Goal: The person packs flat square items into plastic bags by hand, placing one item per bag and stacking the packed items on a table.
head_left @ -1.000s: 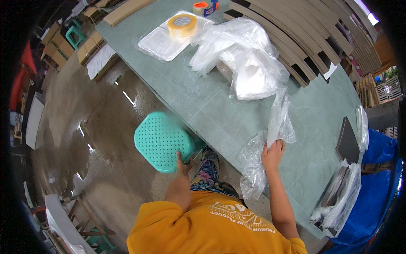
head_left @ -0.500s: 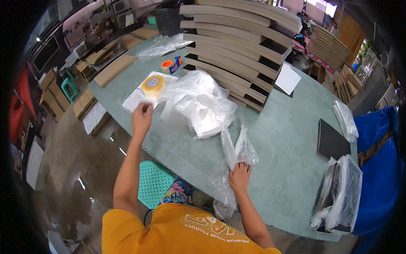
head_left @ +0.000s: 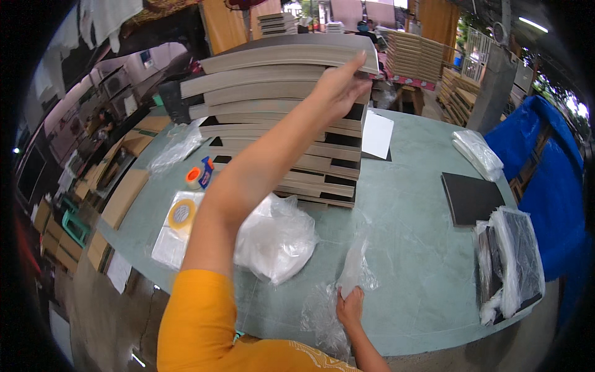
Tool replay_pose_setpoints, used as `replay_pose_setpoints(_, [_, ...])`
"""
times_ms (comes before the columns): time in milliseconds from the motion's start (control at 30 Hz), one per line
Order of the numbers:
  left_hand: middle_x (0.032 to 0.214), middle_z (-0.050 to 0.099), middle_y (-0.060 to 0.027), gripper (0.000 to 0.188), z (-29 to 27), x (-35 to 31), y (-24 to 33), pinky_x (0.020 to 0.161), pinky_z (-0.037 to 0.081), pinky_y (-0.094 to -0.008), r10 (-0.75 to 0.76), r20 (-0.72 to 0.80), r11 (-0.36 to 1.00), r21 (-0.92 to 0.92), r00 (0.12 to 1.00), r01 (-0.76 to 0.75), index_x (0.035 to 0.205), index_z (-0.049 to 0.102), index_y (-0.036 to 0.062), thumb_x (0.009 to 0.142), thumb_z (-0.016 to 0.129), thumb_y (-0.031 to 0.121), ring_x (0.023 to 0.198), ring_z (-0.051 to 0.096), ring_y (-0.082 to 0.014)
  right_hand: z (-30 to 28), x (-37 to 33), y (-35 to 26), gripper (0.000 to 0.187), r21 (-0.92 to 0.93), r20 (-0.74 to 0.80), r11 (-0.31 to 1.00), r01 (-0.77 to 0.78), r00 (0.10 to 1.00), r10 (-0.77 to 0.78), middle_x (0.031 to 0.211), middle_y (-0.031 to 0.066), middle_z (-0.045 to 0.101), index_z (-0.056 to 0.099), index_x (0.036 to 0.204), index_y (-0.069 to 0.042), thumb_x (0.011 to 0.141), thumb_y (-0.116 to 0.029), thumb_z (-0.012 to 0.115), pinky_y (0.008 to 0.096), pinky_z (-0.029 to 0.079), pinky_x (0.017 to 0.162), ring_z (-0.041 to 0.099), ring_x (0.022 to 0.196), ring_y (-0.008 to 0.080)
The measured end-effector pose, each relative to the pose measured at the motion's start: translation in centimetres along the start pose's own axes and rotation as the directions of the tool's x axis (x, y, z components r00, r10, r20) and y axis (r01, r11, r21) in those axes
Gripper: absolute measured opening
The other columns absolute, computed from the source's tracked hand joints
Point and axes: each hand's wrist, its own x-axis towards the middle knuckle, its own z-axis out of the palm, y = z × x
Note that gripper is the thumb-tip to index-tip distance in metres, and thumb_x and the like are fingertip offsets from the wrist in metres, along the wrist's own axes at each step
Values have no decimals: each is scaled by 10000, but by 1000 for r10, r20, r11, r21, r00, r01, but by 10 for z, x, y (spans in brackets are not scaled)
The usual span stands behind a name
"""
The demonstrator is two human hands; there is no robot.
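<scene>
A pale green surface fills a workshop crowded with stacked boards. At its left edge a roll of yellowish tape lies on a flat clear packet, with an orange-and-blue tape dispenser just beyond. Half a second ago the left hand rested on that tape roll; now the left hand is raised to the far stack of boards, its fingers closed over the edge of the top board, a long, thin, tan panel. A heap of crumpled clear plastic bags sits near the front. The right hand stays low at the near edge, pinching a thin clear plastic bag that stands up crinkled. Further right lie a flat black panel and wrapped panels.
</scene>
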Motion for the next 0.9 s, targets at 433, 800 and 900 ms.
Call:
replay_pose_setpoints(433, [1000,566,-120,522,34,62,-16,676,477,-369,2,-639,940,-261,770,-219,1057,474,-26,697,697,279,790,572,-239,3,1,8,199,-31,-16,990,138,990,-138,877,182,477,528,865,48,726,-94,536,410,308,853,426,922,339])
replay_pose_setpoints(800, [1022,523,-147,337,0,73,20,744,467,-516,4,-629,970,-186,777,-155,1054,426,33,772,529,185,865,563,-313,12,-3,12,248,-10,-76,989,147,986,-147,854,221,481,502,839,72,798,-173,509,418,325,811,436,879,375])
replay_pose_setpoints(900, [1038,505,-150,281,12,28,52,798,445,-538,-62,-399,985,-170,915,-8,1043,423,40,787,479,143,941,527,-319,5,1,18,272,-38,-98,998,56,993,-59,849,236,478,491,837,76,815,-195,501,429,335,785,435,863,396])
